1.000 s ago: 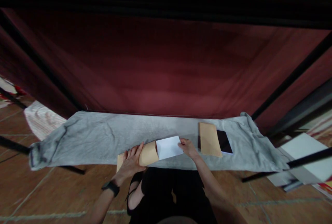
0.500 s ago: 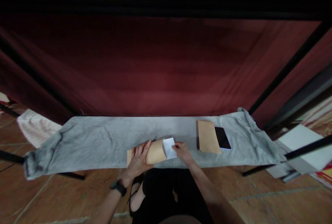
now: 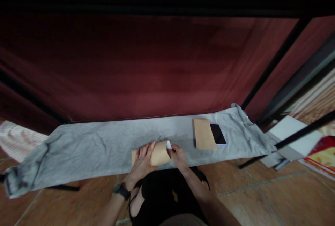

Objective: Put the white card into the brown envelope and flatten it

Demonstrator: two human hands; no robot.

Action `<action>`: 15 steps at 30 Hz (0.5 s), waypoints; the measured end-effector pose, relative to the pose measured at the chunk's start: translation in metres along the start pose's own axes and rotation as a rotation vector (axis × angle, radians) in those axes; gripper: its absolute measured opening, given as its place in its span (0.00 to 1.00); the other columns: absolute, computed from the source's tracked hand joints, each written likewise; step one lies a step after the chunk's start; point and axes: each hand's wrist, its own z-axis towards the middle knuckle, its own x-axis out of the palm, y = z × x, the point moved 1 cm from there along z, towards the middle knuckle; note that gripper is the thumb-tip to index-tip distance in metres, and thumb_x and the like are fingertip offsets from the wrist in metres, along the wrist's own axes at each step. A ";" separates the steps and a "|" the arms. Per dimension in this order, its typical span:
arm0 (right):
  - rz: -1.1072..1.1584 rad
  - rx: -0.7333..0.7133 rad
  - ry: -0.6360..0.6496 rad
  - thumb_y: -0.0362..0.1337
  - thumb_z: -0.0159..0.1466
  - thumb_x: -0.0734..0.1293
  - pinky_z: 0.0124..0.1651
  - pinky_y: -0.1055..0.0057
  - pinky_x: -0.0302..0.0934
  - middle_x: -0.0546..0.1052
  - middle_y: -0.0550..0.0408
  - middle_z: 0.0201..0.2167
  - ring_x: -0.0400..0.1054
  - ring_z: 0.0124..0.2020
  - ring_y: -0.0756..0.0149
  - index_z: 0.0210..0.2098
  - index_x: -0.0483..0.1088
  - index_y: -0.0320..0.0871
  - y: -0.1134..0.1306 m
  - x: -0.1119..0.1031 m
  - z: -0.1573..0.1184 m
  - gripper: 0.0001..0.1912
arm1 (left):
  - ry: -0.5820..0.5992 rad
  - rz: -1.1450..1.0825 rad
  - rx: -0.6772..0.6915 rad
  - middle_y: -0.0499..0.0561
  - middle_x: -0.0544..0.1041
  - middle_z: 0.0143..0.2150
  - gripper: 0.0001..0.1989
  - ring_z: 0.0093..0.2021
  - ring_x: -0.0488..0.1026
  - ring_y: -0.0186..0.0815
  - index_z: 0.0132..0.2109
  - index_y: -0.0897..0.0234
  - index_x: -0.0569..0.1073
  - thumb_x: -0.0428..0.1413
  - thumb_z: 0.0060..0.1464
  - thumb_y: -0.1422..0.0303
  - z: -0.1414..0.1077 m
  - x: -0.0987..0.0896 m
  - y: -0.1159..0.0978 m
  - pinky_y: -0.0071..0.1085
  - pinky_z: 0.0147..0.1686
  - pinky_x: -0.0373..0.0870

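A brown paper envelope (image 3: 160, 154) lies near the front edge of the cloth-covered bench, its mouth bulging open toward the right. My left hand (image 3: 142, 159) grips it from above, fingers over its left part. At the envelope's mouth, my right hand (image 3: 178, 154) pinches a folded white paper (image 3: 169, 144). Only a narrow strip of the paper shows; the rest is inside the envelope or behind my fingers. To the right lies a stack of brown envelopes (image 3: 205, 134), partly over a dark-screened phone or tablet (image 3: 218, 135).
Grey cloth (image 3: 86, 149) covers the narrow bench, rumpled at both ends. Behind it rises a dark red panel (image 3: 157, 72) with black bars at the sides. A white box-like object (image 3: 295, 135) stands at the right, above the tiled floor (image 3: 251, 198).
My right hand has moved left toward the envelope, and the white paper has slid mostly into its mouth. My left hand keeps its hold. The camera view has shifted slightly.
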 end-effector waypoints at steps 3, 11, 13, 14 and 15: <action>0.018 -0.013 -0.012 0.36 0.56 0.64 0.40 0.68 0.66 0.79 0.57 0.32 0.73 0.34 0.63 0.35 0.75 0.47 0.004 -0.005 -0.002 0.09 | -0.010 0.014 0.021 0.59 0.62 0.63 0.58 0.66 0.57 0.52 0.73 0.55 0.40 0.64 0.40 0.69 0.001 -0.001 -0.002 0.54 0.67 0.42; 0.094 0.171 -0.003 0.34 0.49 0.67 0.32 0.71 0.63 0.75 0.61 0.27 0.69 0.27 0.66 0.49 0.71 0.43 0.003 -0.013 0.005 0.27 | -0.019 0.053 0.136 0.59 0.61 0.65 0.57 0.67 0.55 0.52 0.73 0.54 0.40 0.64 0.41 0.66 0.006 -0.002 -0.001 0.54 0.67 0.44; 0.116 0.198 0.039 0.34 0.47 0.66 0.32 0.71 0.62 0.75 0.61 0.24 0.68 0.26 0.65 0.38 0.75 0.43 0.000 -0.014 0.008 0.17 | -0.019 0.061 0.158 0.59 0.61 0.65 0.58 0.68 0.55 0.53 0.73 0.54 0.40 0.65 0.42 0.65 0.007 -0.002 0.000 0.55 0.67 0.44; 0.122 0.203 0.052 0.34 0.47 0.66 0.31 0.71 0.62 0.75 0.60 0.23 0.68 0.26 0.66 0.33 0.75 0.42 -0.001 -0.015 0.008 0.13 | -0.017 0.065 0.166 0.59 0.61 0.65 0.58 0.68 0.55 0.53 0.73 0.54 0.41 0.65 0.42 0.65 0.009 -0.002 0.000 0.55 0.67 0.44; 0.131 0.211 0.061 0.35 0.47 0.66 0.30 0.71 0.61 0.74 0.60 0.21 0.67 0.25 0.66 0.29 0.75 0.42 -0.002 -0.015 0.009 0.10 | -0.013 0.071 0.173 0.60 0.61 0.65 0.57 0.68 0.55 0.53 0.73 0.54 0.41 0.65 0.42 0.65 0.010 -0.001 -0.001 0.56 0.67 0.43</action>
